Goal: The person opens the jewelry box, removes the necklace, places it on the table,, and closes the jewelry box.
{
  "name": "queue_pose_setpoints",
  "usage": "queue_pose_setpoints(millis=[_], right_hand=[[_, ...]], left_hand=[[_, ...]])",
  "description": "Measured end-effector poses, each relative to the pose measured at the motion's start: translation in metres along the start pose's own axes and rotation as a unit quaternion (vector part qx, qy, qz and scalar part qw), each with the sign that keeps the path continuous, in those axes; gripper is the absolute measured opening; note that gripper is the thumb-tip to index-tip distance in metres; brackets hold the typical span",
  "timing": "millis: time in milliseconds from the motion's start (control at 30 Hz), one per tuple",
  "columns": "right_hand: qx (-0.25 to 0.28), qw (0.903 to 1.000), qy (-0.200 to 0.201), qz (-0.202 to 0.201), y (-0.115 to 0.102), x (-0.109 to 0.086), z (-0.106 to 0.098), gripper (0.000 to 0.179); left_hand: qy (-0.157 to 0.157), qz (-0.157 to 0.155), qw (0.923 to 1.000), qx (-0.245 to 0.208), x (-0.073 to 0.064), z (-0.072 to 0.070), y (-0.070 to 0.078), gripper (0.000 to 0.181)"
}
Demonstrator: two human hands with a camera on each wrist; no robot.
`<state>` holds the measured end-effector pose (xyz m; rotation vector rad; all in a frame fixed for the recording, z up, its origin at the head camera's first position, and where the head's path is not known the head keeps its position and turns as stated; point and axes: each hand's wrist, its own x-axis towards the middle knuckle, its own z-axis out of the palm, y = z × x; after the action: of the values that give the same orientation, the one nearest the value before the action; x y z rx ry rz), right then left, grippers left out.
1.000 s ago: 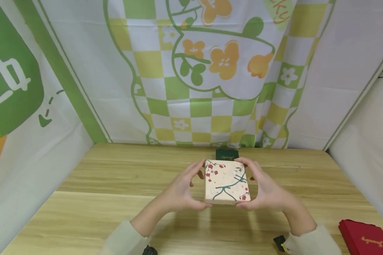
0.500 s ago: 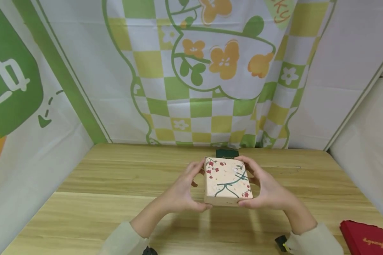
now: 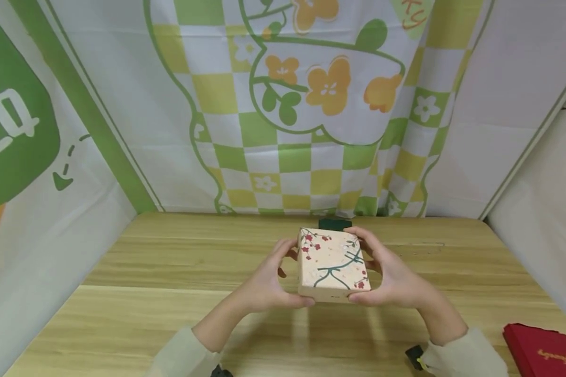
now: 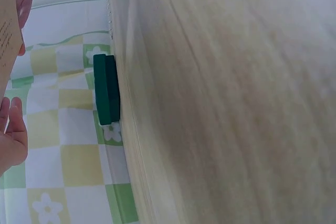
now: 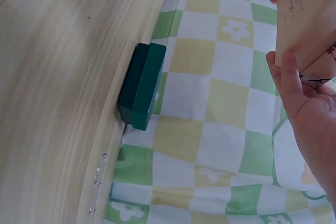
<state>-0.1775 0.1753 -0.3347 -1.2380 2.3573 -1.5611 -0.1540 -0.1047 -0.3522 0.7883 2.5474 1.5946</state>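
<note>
A square cream box with red blossoms and dark green branches on its lid is held above the wooden table. My left hand grips its left side, thumb at the near lower edge and fingers behind. On the opposite side, my right hand grips it the same way. The lid tilts toward me, with a narrow front side visible. In the right wrist view, small printed text covers the underside of the box, and the fingers of my right hand press against it.
A dark green box stands at the table's back edge, partly behind the cream box. At the right front lies a red box with gold lettering. A clear beaded strand lies near the back edge. Patterned curtain hangs behind the table.
The cream box has tilted, so its front side shows more, and has shifted slightly up. Both hands keep their grip. The head view has moved slightly.
</note>
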Motion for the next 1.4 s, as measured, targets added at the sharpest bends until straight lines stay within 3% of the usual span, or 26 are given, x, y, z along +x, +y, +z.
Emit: queue_pose_setpoints(millis=[267, 533, 600, 700, 867, 1000, 1400], right_hand=[[0.035, 0.9992, 0.006, -0.021, -0.004, 0.006, -0.006, 0.1], [0.048, 0.9987, 0.001, -0.015, -0.002, 0.003, -0.017, 0.097], [0.024, 0.9995, -0.013, -0.017, -0.003, 0.002, -0.018, 0.097], [-0.054, 0.9974, -0.044, -0.015, -0.006, 0.001, -0.021, 0.098], [-0.178, 0.9793, -0.096, 0.002, -0.017, 0.003, -0.025, 0.104], [-0.18, 0.9781, -0.103, 0.015, -0.021, 0.002, -0.028, 0.105], [-0.198, 0.9776, -0.067, 0.027, -0.021, -0.019, -0.054, 0.11]], left_hand=[[0.028, -0.001, 0.9989, -0.038, -0.004, -0.003, -0.001, 0.105], [0.044, -0.013, 0.9973, -0.058, -0.008, -0.003, -0.002, 0.11], [0.047, -0.011, 0.9972, -0.058, -0.009, -0.004, -0.002, 0.11], [0.043, -0.007, 0.9979, -0.048, -0.01, -0.004, -0.003, 0.111], [0.031, -0.007, 0.9993, -0.019, -0.013, -0.004, -0.004, 0.115], [0.03, -0.01, 0.9995, -0.007, -0.014, -0.004, -0.005, 0.116], [0.055, 0.003, 0.998, -0.031, -0.012, -0.009, -0.007, 0.111]])
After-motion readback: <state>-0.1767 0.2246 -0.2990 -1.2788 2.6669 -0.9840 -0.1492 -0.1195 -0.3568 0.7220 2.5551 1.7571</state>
